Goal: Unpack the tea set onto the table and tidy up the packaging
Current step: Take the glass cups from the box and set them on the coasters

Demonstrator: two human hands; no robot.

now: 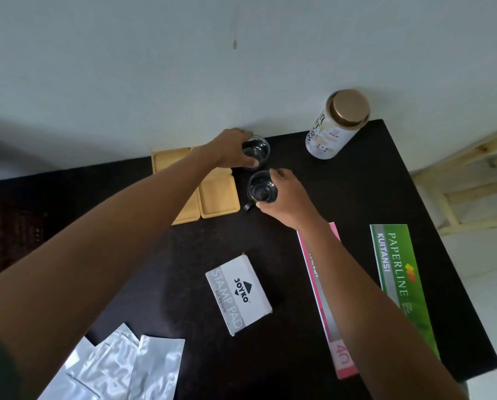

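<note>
Two clear glass cups stand on the black table (357, 183) near the wall. My left hand (232, 150) grips the far glass cup (257, 153) from its left side. My right hand (284, 194) holds the near glass cup (261, 189), whose dark handle points toward me. Left of the cups lie several square bamboo coasters (218, 194), side by side and partly hidden under my left forearm. Silver foil packaging pouches (120, 368) lie in a loose pile at the table's near left corner.
A white tea tin (335, 125) with a bronze lid stands at the back right. A white stamp pad box (238, 293) lies in the middle. A pink receipt book (328, 298) and a green receipt book (400, 281) lie to the right. A wooden frame (466, 180) stands beyond the table's right edge.
</note>
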